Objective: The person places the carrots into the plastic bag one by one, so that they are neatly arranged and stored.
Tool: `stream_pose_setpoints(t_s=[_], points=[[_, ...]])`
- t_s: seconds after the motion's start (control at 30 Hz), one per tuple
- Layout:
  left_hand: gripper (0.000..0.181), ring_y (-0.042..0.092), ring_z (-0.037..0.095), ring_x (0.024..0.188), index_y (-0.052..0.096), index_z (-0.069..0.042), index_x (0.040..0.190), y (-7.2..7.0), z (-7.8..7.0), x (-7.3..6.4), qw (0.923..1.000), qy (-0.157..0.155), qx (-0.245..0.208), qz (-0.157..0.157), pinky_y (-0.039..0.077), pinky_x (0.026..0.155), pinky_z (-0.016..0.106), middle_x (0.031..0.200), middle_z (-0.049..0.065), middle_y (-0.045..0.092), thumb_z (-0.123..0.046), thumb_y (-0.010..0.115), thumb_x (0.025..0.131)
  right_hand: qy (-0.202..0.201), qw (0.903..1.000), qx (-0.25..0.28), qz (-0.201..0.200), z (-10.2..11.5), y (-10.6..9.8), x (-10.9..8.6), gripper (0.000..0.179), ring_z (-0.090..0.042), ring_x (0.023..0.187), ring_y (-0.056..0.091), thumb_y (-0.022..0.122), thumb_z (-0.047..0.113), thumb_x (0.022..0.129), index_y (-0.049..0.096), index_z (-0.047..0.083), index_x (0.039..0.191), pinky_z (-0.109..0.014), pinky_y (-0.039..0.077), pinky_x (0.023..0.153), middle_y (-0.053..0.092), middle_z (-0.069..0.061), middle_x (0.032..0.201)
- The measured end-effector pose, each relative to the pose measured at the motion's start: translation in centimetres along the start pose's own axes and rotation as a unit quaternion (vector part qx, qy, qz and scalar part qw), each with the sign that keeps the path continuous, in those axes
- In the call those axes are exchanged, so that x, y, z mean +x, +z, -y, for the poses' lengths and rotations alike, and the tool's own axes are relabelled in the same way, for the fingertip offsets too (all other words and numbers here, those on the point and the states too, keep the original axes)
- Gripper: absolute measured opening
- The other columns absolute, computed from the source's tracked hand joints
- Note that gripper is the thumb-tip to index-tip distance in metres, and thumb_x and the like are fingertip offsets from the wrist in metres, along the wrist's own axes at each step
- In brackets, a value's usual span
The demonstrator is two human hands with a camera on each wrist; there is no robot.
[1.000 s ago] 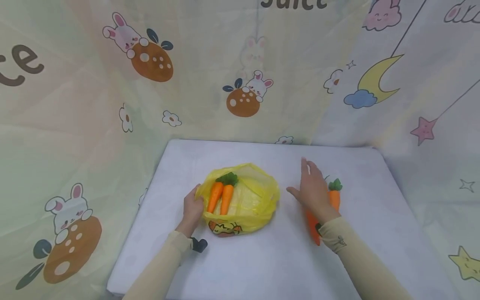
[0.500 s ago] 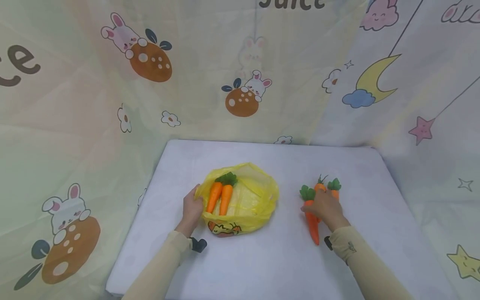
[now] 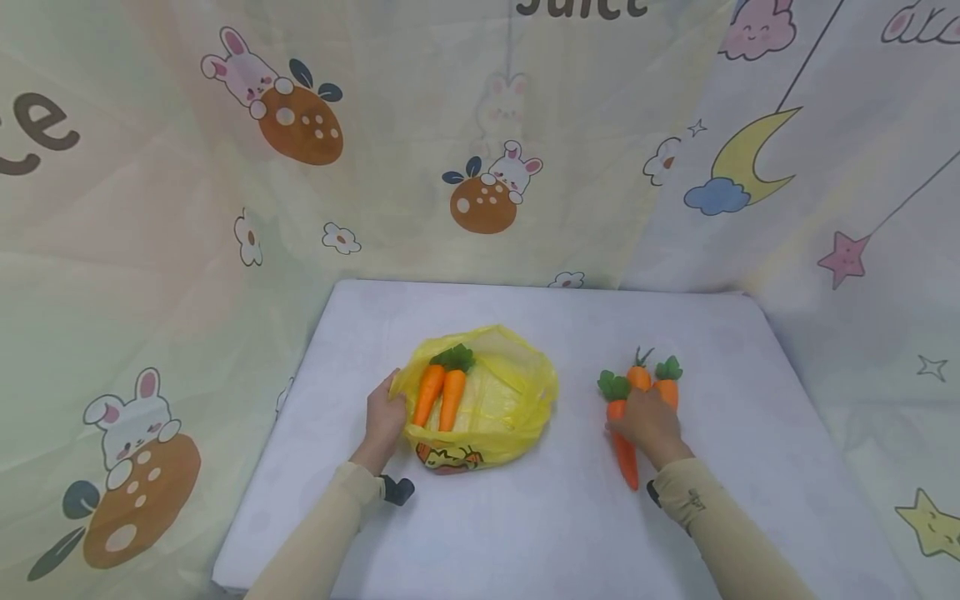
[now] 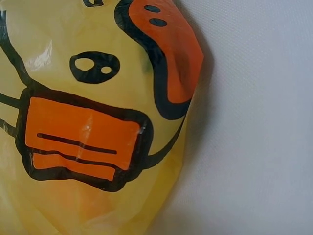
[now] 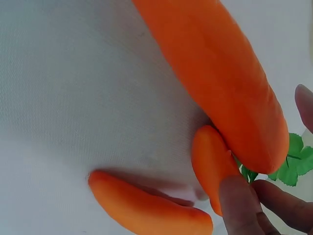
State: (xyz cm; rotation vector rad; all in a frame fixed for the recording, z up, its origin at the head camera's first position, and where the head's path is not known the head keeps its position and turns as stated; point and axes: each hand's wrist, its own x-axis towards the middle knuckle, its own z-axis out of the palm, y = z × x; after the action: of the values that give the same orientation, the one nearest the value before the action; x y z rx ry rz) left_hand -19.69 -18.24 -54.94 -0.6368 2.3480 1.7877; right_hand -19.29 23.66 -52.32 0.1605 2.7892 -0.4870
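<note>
My left hand (image 3: 386, 419) grips the left edge of a yellow plastic bag (image 3: 517, 392) lying with its mouth spread. Two orange carrots (image 3: 429, 396) with green tops sit in its left part. In the left wrist view the bag (image 4: 88, 205) shows a cartoon print. To the right, my right hand (image 3: 651, 423) reaches over three carrots. Its thumb and fingers straddle the large left carrot (image 5: 215, 73), with a gap at the thumb in the right wrist view. A fingertip overlaps the smaller middle carrot (image 5: 208, 159). The right carrot (image 5: 151, 208) lies just beside.
The white table (image 3: 525, 533) stands against a hanging cloth (image 3: 405, 125) printed with rabbits, flowers and a moon. Dark wrist cameras (image 3: 397, 491) are worn at the sleeves.
My right hand came down from above the carrots onto them, then shifted slightly and its fingers sank lower among them. The left hand and the bag have stayed in place.
</note>
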Motion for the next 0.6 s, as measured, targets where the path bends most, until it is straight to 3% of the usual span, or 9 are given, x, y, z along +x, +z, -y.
stream_pose_setpoints(t_s=[0.2, 0.4, 0.6], points=[[0.056, 0.031, 0.029, 0.147, 0.029, -0.007, 0.160, 0.0, 0.3, 0.1, 1.0000, -0.001, -0.002, 0.001, 0.027, 0.120, 0.047, 0.164, 0.010, 0.029, -0.005, 0.038, 0.104, -0.024, 0.9993, -0.020, -0.018, -0.2, 0.8, 0.3, 0.052, -0.035, 0.085, 0.055, 0.082, 0.024, 0.074, 0.059, -0.013, 0.102, -0.046, 0.054, 0.066, 0.055, -0.032, 0.104], [0.056, 0.030, 0.030, 0.148, 0.028, -0.007, 0.160, 0.0, 0.4, 0.1, 1.0000, -0.004, 0.001, 0.003, 0.027, 0.119, 0.047, 0.165, 0.010, 0.028, -0.005, 0.037, 0.104, -0.036, 0.9989, -0.028, -0.008, -0.1, 1.5, 0.0, 0.033, -0.033, 0.082, 0.052, 0.078, 0.015, 0.076, 0.060, -0.007, 0.092, -0.045, 0.053, 0.067, 0.055, -0.022, 0.094], [0.056, 0.030, 0.030, 0.148, 0.028, -0.006, 0.160, 0.0, 0.3, 0.0, 1.0000, -0.001, 0.001, 0.002, 0.028, 0.119, 0.047, 0.164, 0.010, 0.028, -0.006, 0.037, 0.104, -0.020, 0.9995, -0.002, 0.026, 0.0, 1.6, 0.0, 0.025, -0.027, 0.072, 0.054, 0.078, 0.013, 0.078, 0.061, -0.002, 0.090, -0.042, 0.052, 0.068, 0.058, -0.011, 0.080]])
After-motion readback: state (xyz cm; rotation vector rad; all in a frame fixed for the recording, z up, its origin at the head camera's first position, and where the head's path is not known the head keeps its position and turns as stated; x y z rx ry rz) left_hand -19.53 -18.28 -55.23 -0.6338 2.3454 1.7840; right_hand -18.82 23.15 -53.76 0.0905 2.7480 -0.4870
